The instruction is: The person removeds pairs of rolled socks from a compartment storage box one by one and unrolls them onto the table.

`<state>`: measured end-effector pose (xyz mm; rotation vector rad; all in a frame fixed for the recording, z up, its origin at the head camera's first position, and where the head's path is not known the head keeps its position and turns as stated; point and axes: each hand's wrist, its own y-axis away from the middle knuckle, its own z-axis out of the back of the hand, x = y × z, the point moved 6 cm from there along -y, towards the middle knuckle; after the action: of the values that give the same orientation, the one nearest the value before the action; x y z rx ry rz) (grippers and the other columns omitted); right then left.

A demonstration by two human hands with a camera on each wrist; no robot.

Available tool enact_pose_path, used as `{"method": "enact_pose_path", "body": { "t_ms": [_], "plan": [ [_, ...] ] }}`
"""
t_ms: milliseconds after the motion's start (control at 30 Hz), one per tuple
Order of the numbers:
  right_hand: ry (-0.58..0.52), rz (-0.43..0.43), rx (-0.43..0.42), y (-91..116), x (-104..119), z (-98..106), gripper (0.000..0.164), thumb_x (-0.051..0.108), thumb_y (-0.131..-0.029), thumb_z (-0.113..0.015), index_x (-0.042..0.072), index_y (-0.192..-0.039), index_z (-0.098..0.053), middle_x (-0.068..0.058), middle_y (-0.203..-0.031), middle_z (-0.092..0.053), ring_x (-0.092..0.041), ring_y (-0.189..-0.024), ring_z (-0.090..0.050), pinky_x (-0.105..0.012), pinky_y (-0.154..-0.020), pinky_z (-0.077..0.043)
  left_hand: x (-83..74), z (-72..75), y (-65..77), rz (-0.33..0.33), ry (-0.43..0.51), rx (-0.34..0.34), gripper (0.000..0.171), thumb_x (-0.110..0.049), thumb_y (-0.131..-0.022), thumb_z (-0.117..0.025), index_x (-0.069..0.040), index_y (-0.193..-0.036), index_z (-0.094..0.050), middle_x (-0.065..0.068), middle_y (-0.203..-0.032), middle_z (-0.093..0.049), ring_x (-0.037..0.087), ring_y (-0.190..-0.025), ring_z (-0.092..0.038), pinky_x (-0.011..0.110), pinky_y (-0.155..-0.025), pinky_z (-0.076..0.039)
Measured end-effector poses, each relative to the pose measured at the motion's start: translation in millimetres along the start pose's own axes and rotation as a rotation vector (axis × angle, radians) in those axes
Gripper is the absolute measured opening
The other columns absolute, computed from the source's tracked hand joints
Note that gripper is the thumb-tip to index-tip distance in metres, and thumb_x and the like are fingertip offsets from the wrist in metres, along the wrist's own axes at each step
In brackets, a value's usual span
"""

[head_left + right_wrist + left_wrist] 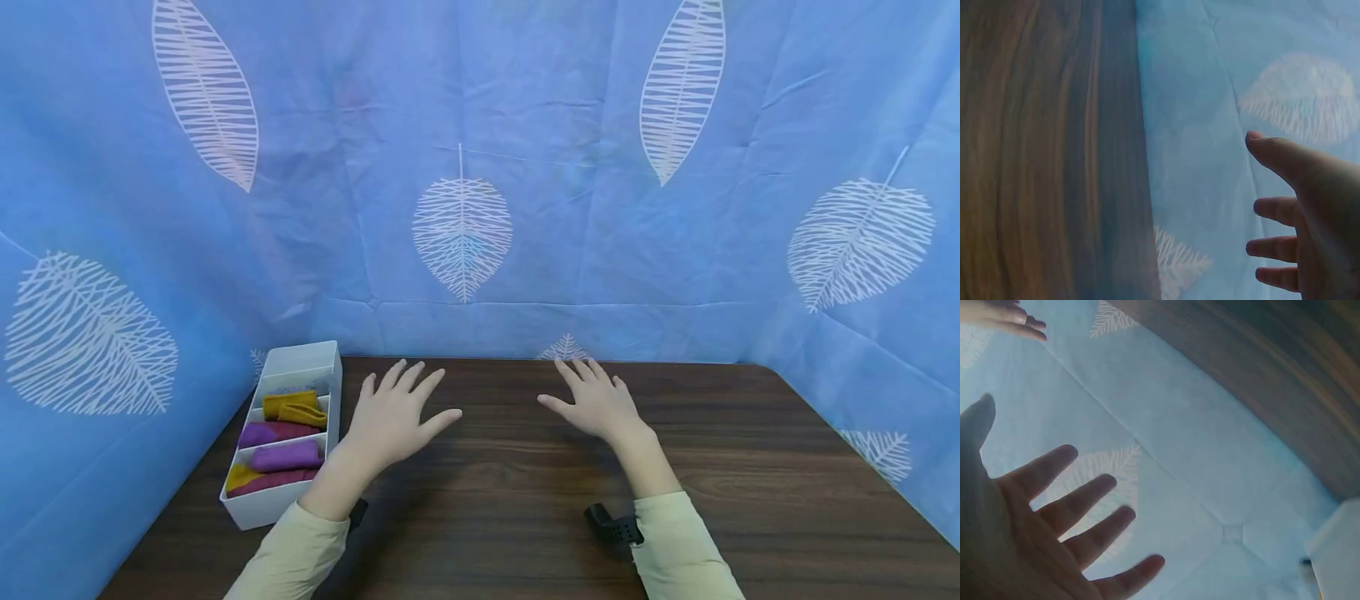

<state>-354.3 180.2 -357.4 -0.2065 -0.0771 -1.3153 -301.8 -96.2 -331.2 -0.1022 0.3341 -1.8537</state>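
Note:
My left hand (390, 421) hovers over the table with its fingers spread and holds nothing. Just left of it stands a white divided box (333, 400) with rolled cloth pieces in its compartments. Among these are a mustard-yellow roll (291, 407), a purple roll (287, 456) and a dark red piece (273, 482) beside some yellow; they look like folded socks. The far end of the box shows no cloth. My right hand (597, 402) is held above the table to the right, fingers extended, touching nothing. Both wrist views show the palms bare.
A dark wooden table (510, 517) lies under both hands. Blue curtain cloth (525, 250) with white leaf prints hangs along its back and sides. A black strap (615, 527) is on the right wrist. In the left wrist view, a corner of the white box (1341, 550) shows.

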Motion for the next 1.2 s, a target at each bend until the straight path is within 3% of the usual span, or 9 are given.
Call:
{"method": "enact_pose_path", "body": {
  "t_ms": [167,433,633,867,1067,1200],
  "plan": [
    [0.013,0.063,-0.013,2,29,1,0.076,0.063,-0.094,-0.046,0.018,-0.153,-0.032,-0.017,-0.155,-0.036,-0.042,-0.145,-0.028,-0.068,-0.111,-0.024,8.8,17.8,25.9,-0.058,-0.058,-0.100,0.066,-0.068,-0.089,-0.050,-0.025,-0.138,-0.056,0.005,-0.137,-0.059,0.032,-0.132,-0.049,0.062,-0.106,-0.035],
    [0.066,0.178,-0.023,10,80,-4,0.071,0.063,-0.093,-0.048,0.021,-0.150,-0.040,-0.011,-0.153,-0.042,-0.034,-0.144,-0.035,-0.059,-0.112,-0.031,31.2,35.6,69.4,-0.102,-0.132,-0.216,0.055,-0.064,-0.083,-0.063,-0.023,-0.118,-0.070,0.001,-0.114,-0.071,0.026,-0.110,-0.064,0.055,-0.094,-0.048],
    [0.039,0.264,-0.043,14,117,-6,0.070,0.064,-0.093,-0.047,0.022,-0.149,-0.042,-0.008,-0.151,-0.045,-0.031,-0.143,-0.037,-0.058,-0.112,-0.031,54.7,42.4,93.5,-0.100,-0.182,-0.229,0.048,-0.062,-0.077,-0.071,-0.021,-0.101,-0.073,-0.001,-0.097,-0.073,0.022,-0.094,-0.066,0.045,-0.079,-0.053],
    [0.049,0.381,-0.053,12,161,-16,0.066,0.063,-0.094,-0.046,0.024,-0.147,-0.045,-0.005,-0.148,-0.049,-0.029,-0.140,-0.042,-0.054,-0.110,-0.036,86.1,44.9,114.1,-0.140,-0.183,-0.344,0.042,-0.057,-0.068,-0.080,-0.022,-0.089,-0.069,0.000,-0.088,-0.072,0.021,-0.085,-0.063,0.045,-0.073,-0.052],
    [0.064,0.443,-0.061,6,193,-26,0.063,0.063,-0.095,-0.044,0.025,-0.146,-0.046,-0.002,-0.145,-0.052,-0.024,-0.137,-0.046,-0.048,-0.108,-0.040,114.6,43.6,124.5,-0.063,-0.156,-0.347,0.040,-0.050,-0.062,-0.087,-0.021,-0.079,-0.064,-0.001,-0.079,-0.068,0.017,-0.074,-0.056,0.037,-0.061,-0.044],
    [0.078,0.490,-0.078,3,214,-30,0.062,0.062,-0.096,-0.042,0.025,-0.145,-0.047,-0.001,-0.141,-0.055,-0.021,-0.133,-0.051,-0.045,-0.105,-0.044,127.9,40.1,126.6,0.004,-0.142,-0.299,0.038,-0.049,-0.062,-0.087,-0.023,-0.078,-0.064,-0.003,-0.079,-0.066,0.016,-0.074,-0.054,0.036,-0.061,-0.043]
  ]
}}
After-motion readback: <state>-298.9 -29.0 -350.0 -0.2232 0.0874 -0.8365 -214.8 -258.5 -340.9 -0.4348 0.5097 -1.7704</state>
